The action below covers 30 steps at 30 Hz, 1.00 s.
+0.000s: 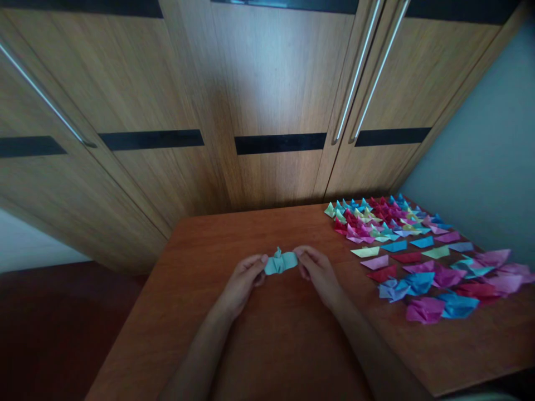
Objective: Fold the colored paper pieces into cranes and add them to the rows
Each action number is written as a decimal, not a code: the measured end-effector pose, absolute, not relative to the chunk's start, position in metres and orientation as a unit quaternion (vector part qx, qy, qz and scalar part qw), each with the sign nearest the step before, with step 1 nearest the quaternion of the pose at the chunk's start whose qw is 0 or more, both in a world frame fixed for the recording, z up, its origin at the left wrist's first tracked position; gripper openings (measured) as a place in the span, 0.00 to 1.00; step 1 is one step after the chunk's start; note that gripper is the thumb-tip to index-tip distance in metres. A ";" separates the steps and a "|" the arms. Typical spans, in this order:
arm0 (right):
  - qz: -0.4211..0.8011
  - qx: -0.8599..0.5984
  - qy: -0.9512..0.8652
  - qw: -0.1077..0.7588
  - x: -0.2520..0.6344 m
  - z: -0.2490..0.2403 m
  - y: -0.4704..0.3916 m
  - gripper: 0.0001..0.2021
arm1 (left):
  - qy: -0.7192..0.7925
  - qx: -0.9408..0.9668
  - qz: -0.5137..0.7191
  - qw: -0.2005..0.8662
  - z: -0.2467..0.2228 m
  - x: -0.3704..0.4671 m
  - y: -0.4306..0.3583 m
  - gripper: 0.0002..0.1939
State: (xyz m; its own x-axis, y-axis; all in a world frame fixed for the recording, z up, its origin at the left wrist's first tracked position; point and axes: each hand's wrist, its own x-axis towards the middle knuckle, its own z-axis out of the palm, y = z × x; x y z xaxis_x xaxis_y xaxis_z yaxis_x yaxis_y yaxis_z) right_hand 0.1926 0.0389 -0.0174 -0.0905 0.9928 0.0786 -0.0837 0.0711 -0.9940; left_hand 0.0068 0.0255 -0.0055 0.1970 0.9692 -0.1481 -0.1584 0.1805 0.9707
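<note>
Reddish-brown wooden table (267, 340), back edge against the wardrobe. Right side: spread of folded paper pieces (388, 223) in rows (blue, pink, red, green, yellow), packed tight at the far corner, looser toward the near edge, where crumpled pink and blue ones (438, 303) lie

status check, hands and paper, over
Left hand and right hand pinch teal paper piece by its ends. Folded pieces lie right. Nothing between.
</note>
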 end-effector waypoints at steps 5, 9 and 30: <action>0.382 -0.507 -0.534 0.559 0.200 -0.016 0.040 0.13 | 0.492 0.501 0.439 0.562 -0.004 0.007 0.028 0.15; 0.307 -0.508 -0.606 0.529 0.195 -0.015 0.032 0.11 | 0.508 0.503 0.436 0.547 -0.005 0.008 0.029 0.15; 0.100 -0.547 -0.734 0.390 0.198 -0.020 0.014 0.08 | 0.488 0.491 0.455 0.561 -0.014 0.008 0.031 0.22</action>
